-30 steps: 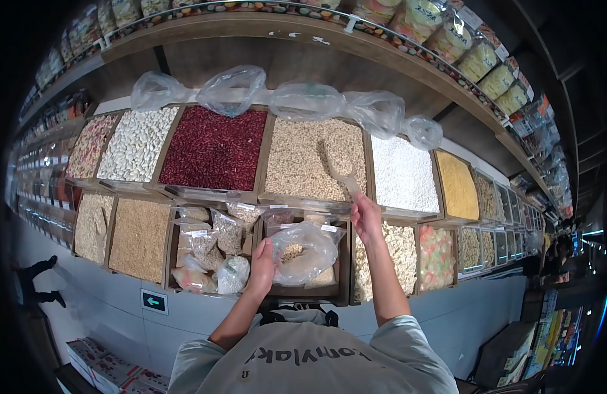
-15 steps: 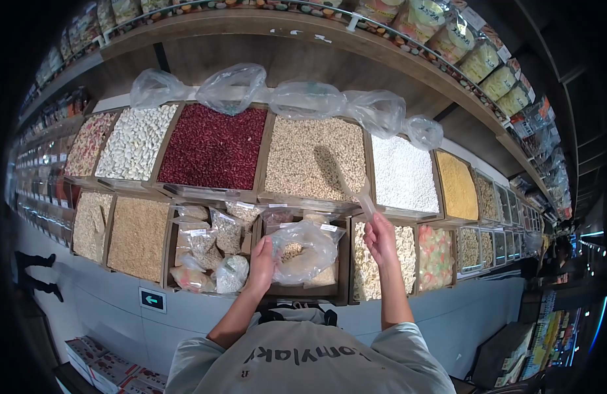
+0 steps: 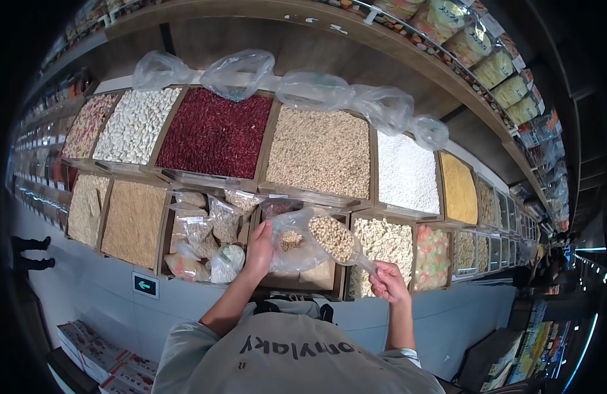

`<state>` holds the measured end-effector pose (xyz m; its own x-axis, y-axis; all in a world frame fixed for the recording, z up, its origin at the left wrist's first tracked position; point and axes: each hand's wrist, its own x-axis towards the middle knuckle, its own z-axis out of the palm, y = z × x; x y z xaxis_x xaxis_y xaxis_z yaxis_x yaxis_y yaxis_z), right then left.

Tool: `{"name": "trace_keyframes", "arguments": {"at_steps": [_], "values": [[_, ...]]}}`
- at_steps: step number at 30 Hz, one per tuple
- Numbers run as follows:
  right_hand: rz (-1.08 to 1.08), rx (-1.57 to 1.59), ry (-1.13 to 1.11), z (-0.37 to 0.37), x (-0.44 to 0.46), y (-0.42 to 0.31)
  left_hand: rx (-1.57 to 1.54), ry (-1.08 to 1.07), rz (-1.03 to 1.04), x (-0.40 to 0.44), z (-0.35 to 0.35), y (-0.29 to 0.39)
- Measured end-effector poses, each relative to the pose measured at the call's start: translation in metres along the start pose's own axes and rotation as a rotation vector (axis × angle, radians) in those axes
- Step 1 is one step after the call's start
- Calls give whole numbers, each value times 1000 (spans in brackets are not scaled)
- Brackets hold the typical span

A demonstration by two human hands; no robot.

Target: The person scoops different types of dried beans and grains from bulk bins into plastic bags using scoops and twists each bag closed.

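My right hand (image 3: 389, 282) is closed round the handle of a clear scoop (image 3: 332, 239), which is heaped with beige beans and tilts over the right edge of a clear plastic bag. The bag (image 3: 284, 257) has some beige beans inside, and my left hand (image 3: 259, 251) pinches its left side. Both are above the lower row of bins, over a compartment holding small packed bags. Behind them lies the bin of beige beans (image 3: 318, 150), between the dark red beans (image 3: 216, 132) and the white grains (image 3: 406, 173).
Clear bags (image 3: 313, 90) lie along the back edge of the bins. Packed bags (image 3: 216, 226) fill a compartment left of my left hand. White chips (image 3: 384, 243) sit near my right hand. A person's legs (image 3: 31, 253) show at far left, and cartons (image 3: 106, 354) stand on the floor.
My right hand has drawn the scoop out of the beige bean bin, toward me and over to the bag, now loaded with beans. My left hand still holds the bag. The view has shifted slightly.
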<state>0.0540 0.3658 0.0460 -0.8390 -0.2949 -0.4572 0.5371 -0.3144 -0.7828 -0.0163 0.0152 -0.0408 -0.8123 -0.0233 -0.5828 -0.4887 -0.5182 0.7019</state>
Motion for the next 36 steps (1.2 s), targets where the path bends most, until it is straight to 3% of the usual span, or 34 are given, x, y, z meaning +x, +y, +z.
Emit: {"name": "trace_keyframes", "arguments": {"at_steps": [10,17,20,25,26,28,32,36], "values": [[217,-203,112,14,-7,-6,-66,9,-9,-4,6,4],[211,-490,87,67,5,-20,-64,-8,-15,-7,4,3],[165,-624,122,89,8,-22,-19,-10,11,-10,4,4],[52,-1219,169,141,0,-47,4,-19,41,-4,-1,-5],[49,-1219,172,142,-1,-47,9,-34,59,-2,-2,-7],[-254,-1434,133,142,-3,-48,0,-26,64,0,-2,-9],[-340,-1450,148,150,-7,-59,-14,-26,68,-3,-2,-6],[-224,-1381,146,142,-11,-84,-36,-32,76,-2,-4,-8]]}}
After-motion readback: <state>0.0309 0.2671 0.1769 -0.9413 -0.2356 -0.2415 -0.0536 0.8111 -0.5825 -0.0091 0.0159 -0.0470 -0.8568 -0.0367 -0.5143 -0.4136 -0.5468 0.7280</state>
